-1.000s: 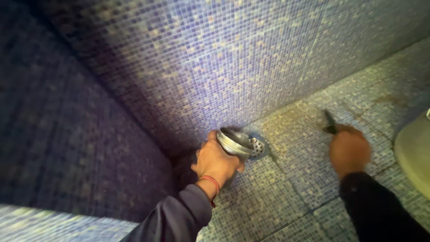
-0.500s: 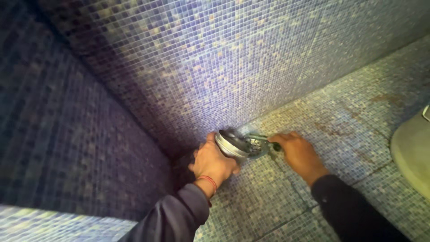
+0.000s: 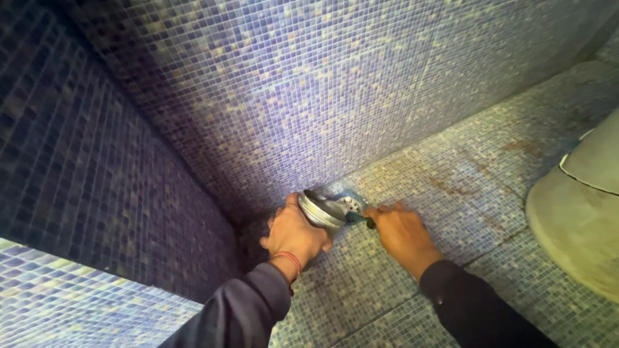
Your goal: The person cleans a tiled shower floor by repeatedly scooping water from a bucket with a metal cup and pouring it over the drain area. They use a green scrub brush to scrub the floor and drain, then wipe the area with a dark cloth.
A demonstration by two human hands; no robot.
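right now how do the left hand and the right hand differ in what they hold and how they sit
The left hand wraps around a round metal drain cup, tilted up off the floor; the right hand grips a slim dark-handled tool pointed at the perforated drain plate. The left wrist wears a red band; the right shows none. Both have dark sleeves and meet at the drain by the mosaic wall.

Two hands (image 3: 293, 232), one metal cup (image 3: 320, 207), one drain (image 3: 350, 203).

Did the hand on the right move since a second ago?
Yes. The right hand came in from out on the tiled floor to the round metal drain in the corner, beside the left hand gripping the metal cup.
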